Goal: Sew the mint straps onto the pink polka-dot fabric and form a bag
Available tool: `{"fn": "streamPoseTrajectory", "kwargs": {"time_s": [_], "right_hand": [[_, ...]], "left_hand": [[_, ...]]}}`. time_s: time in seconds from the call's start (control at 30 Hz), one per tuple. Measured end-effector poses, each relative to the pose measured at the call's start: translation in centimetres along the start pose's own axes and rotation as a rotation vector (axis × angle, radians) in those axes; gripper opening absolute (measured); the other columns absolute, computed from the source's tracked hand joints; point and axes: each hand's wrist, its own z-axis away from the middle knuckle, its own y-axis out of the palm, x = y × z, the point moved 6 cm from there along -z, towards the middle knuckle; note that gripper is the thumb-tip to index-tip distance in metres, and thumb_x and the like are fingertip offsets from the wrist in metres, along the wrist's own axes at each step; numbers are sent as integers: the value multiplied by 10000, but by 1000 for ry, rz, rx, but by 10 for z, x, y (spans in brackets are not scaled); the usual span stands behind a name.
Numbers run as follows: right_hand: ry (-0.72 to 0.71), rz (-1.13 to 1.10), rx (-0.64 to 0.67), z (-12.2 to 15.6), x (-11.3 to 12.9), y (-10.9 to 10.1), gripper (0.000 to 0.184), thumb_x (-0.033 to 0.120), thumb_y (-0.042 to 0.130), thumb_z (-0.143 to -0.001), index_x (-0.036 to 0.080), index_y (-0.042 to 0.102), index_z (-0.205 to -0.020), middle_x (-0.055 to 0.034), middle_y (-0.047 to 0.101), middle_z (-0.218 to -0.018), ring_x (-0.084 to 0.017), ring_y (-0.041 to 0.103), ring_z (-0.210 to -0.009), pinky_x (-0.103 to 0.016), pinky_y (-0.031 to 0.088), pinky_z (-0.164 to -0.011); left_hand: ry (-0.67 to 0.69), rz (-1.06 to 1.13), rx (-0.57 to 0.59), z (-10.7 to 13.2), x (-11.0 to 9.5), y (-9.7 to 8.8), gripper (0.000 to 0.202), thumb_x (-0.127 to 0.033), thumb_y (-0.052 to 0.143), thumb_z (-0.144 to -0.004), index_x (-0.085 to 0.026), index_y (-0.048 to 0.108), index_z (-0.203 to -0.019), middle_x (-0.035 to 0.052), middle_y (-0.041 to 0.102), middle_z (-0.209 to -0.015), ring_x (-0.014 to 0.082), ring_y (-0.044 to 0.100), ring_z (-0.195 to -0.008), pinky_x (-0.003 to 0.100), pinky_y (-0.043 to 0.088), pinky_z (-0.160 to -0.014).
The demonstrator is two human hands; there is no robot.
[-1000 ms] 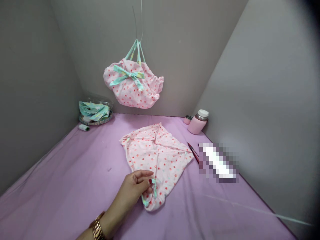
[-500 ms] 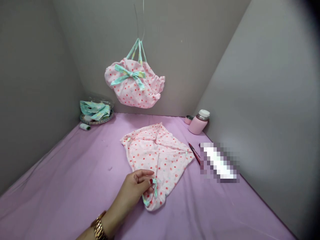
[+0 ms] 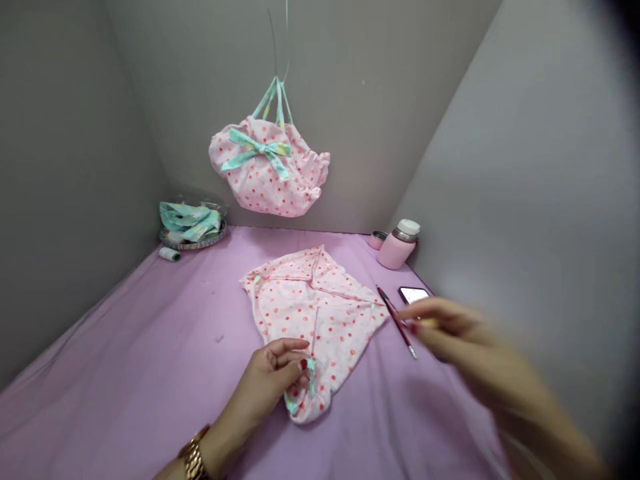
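Observation:
A pink cloth piece with red dots (image 3: 293,313) lies spread on the table, its near end gathered. My left hand (image 3: 270,373) is at that near end, thumb and fingers pinched on a narrow mint-green fabric strip (image 3: 312,379). My right hand (image 3: 455,333) is smeared by motion, right of the cloth. Its thumb and forefinger come together around something small and yellowish that I cannot make out. Beneath its fingertips lies a slim dark-red pencil-like stick (image 3: 404,333) with a pale end, and a phone (image 3: 414,293) is partly hidden behind the hand.
A dotted pink cloth bag with a mint bow (image 3: 270,173) hangs from a thin line at the back wall. Back left stands a tray (image 3: 193,245) of mint fabric beside a thread spool (image 3: 169,254). A pink jar (image 3: 397,250) and its lid (image 3: 378,240) stand back right.
My right hand has come into view from the right, over the phone and the dark-red stick. My left hand and the cloth have hardly moved.

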Motion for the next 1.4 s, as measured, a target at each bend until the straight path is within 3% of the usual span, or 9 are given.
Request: {"fn": "streamPoseTrajectory", "kwargs": {"time_s": [0.1,0.17,0.23,0.37,0.63,0.87,1.03,1.23,1.4], "right_hand": [[-42,91,443,-12,-4,82,164,226,632,-732,181,648,-890,72,397,-481,-63,353,-420,-185,286,-412],[-129,137,528,-5,-6,113,173,175,585,-750,190,643,-912,51,487,-530,-75,412,-459,-191,316,-457],[-245,154,522,4,-6,126,158,142,528,-780,189,648,-870,6,606,-659,-103,518,-576,-206,377,-556],[-350,147,471,10,-8,126,189,107,458,-797,180,632,-788,-27,639,-713,-131,558,-664,-226,395,-629],[23,-3,411,0,-38,121,139,218,488,-806,167,603,-868,62,386,-504,-86,344,-454,-196,274,-444],[-157,-12,467,6,-27,123,151,105,464,-762,164,602,-749,-1,565,-651,-105,475,-578,-207,355,-559],[105,-122,419,1,-45,123,113,218,491,-800,149,565,-750,52,388,-532,-78,319,-480,-189,257,-448],[312,-298,687,18,-51,141,140,253,631,-704,116,603,-701,13,514,-604,-87,418,-550,-189,319,-515],[186,-231,741,21,-40,140,176,209,539,-771,105,606,-646,24,474,-553,-75,381,-527,-180,291,-501]], "left_hand": [[5,21,16,-1,0,0,376,-237,712,-600,-124,555,-922,4,660,-587,108,561,-465,212,404,-457],[9,28,25,-2,1,0,398,-248,721,-594,-123,544,-928,6,663,-574,110,561,-453,213,407,-453],[3,24,33,-3,2,0,389,-237,717,-598,-121,538,-924,-2,656,-549,105,555,-445,208,407,-452],[-19,7,54,-3,5,0,339,-221,689,-634,-119,540,-921,-12,644,-523,85,536,-435,192,395,-451],[-46,32,27,-4,4,1,352,-242,713,-611,-124,553,-901,-18,637,-535,83,536,-426,192,396,-438],[-64,12,28,-5,8,0,360,-263,717,-609,-121,560,-901,-13,631,-508,86,524,-417,197,391,-442],[-49,10,17,-4,5,1,337,-243,701,-622,-115,558,-899,-25,626,-505,74,512,-395,190,383,-426],[8,58,1,-3,5,-2,316,-207,681,-650,-123,549,-924,-22,646,-555,82,547,-438,195,413,-448],[39,28,-36,-1,-1,-3,296,-182,680,-643,-125,570,-912,2,675,-649,93,577,-495,208,439,-486]]}}
